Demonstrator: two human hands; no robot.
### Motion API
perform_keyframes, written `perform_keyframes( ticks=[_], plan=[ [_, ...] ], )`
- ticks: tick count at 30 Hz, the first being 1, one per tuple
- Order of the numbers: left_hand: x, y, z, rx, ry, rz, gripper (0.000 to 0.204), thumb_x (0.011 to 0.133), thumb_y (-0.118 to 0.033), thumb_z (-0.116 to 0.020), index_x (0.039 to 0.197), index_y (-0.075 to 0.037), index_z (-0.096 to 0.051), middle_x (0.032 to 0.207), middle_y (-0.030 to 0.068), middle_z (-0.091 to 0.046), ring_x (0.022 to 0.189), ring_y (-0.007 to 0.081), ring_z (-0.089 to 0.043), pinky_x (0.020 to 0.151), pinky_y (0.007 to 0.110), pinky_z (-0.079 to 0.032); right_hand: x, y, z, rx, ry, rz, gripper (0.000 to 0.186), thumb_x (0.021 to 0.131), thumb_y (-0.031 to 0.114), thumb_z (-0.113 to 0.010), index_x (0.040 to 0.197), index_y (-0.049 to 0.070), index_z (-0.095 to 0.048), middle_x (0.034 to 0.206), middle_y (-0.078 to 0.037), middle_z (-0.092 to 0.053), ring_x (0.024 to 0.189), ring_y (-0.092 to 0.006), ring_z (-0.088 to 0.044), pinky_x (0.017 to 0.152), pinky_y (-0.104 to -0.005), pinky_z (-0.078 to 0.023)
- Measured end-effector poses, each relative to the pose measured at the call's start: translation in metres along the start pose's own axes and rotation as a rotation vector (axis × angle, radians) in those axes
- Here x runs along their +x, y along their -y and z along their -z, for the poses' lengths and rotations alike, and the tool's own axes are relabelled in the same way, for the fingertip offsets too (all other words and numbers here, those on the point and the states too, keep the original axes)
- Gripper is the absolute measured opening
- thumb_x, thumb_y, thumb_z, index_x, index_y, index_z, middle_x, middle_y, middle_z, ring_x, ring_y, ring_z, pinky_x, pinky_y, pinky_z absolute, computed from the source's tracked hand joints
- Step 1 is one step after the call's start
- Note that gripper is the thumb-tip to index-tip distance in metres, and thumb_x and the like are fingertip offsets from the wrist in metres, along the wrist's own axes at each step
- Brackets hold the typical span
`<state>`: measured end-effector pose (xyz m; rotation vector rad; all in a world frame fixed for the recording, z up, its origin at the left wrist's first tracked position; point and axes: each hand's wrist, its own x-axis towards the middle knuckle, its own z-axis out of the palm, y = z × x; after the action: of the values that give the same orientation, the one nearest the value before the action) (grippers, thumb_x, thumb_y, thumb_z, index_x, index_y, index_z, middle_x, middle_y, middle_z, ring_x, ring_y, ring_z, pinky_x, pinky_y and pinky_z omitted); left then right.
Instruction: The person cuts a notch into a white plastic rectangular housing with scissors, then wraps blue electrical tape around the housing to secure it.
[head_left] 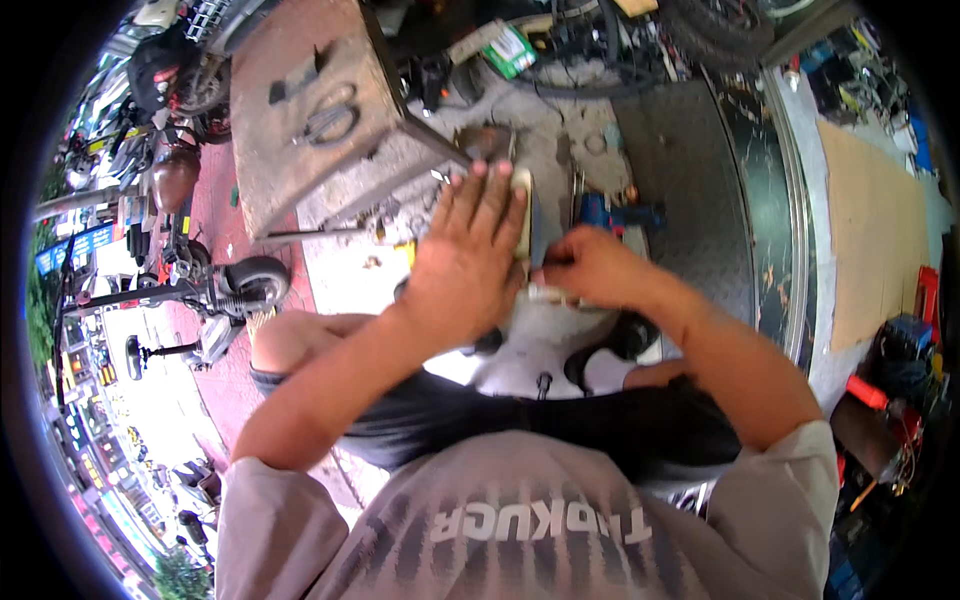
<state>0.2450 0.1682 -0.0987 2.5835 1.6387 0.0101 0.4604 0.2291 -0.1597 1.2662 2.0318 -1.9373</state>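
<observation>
My left hand point(468, 245) lies palm down with its fingers stretched forward. It rests along a narrow, pale, upright-looking strip point(524, 205) in front of me. My right hand point(597, 268) is on the strip's near right side, with thumb and fingertips pinched together. What those fingertips hold, if anything, is too small and blurred to make out. A blue cordless power tool point(603, 212) lies just beyond the right hand. Under both hands a whitish, rounded body point(550, 330) shows between my knees, partly covered by my arms.
At the front left stands a worn wooden bench point(300, 180) carrying black-handled scissors point(332, 118). A dark mat point(690, 190) covers the floor on the right. Cables, a tyre point(715, 35) and a green packet point(510, 52) lie ahead. Scooters point(225, 290) stand to the left.
</observation>
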Motion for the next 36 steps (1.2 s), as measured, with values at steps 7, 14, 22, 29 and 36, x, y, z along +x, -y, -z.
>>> perform_keyframes(
  ticks=[7, 14, 22, 29, 36],
  plan=[
    [-0.009, 0.005, -0.005, 0.082, -0.027, -0.058, 0.078, 0.104, -0.045, -0.058, 0.162, 0.002, -0.038, 0.171, 0.0257, -0.031, 0.159, 0.0439, -0.029, 0.131, 0.057, -0.020, -0.009, 0.019, 0.001, -0.056, -0.006, -0.014, 0.031, 0.098, 0.030, -0.076, 0.095, 0.000, -0.079, 0.080, -0.007, -0.076, 0.067, -0.0147, -0.070, 0.064, -0.0337, -0.054],
    [-0.008, -0.005, -0.013, 0.109, -0.026, -0.009, 0.088, 0.103, -0.052, -0.055, 0.168, 0.000, -0.027, 0.175, 0.0234, -0.022, 0.162, 0.0436, -0.021, 0.130, 0.063, -0.015, -0.007, 0.003, -0.003, 0.186, -0.015, -0.026, 0.032, 0.095, 0.031, -0.077, 0.108, 0.002, -0.080, 0.095, -0.007, -0.077, 0.086, -0.0166, -0.070, 0.076, -0.0341, -0.054],
    [-0.007, -0.024, -0.009, 0.100, 0.083, 0.178, 0.099, 0.098, -0.055, -0.058, 0.171, -0.002, -0.015, 0.179, 0.0204, -0.014, 0.165, 0.0394, -0.012, 0.131, 0.064, -0.008, -0.017, -0.010, 0.032, -0.004, -0.446, 0.095, 0.024, 0.090, 0.015, -0.068, 0.106, 0.001, -0.080, 0.101, -0.007, -0.078, 0.096, -0.0181, -0.069, 0.086, -0.0324, -0.053],
    [-0.010, -0.030, -0.003, 0.057, 0.195, 0.231, 0.096, 0.101, -0.050, -0.054, 0.169, 0.005, -0.013, 0.178, 0.0244, -0.010, 0.165, 0.0454, -0.004, 0.131, 0.065, -0.004, -0.008, 0.073, 0.011, -0.366, -0.561, 0.236, 0.027, 0.093, 0.022, -0.067, 0.112, 0.005, -0.076, 0.103, -0.017, -0.079, 0.098, -0.0338, -0.076, 0.090, -0.0438, -0.059],
    [-0.008, -0.031, -0.010, -0.042, 0.145, 0.247, 0.085, 0.100, -0.038, -0.051, 0.170, 0.001, -0.020, 0.177, 0.0210, -0.018, 0.164, 0.0466, -0.008, 0.131, 0.065, -0.002, 0.075, 0.212, -0.016, -0.891, -0.655, 0.540, 0.029, 0.098, 0.021, -0.069, 0.121, 0.004, -0.070, 0.123, -0.018, -0.071, 0.118, -0.0394, -0.066, 0.103, -0.0487, -0.052]
  ],
)
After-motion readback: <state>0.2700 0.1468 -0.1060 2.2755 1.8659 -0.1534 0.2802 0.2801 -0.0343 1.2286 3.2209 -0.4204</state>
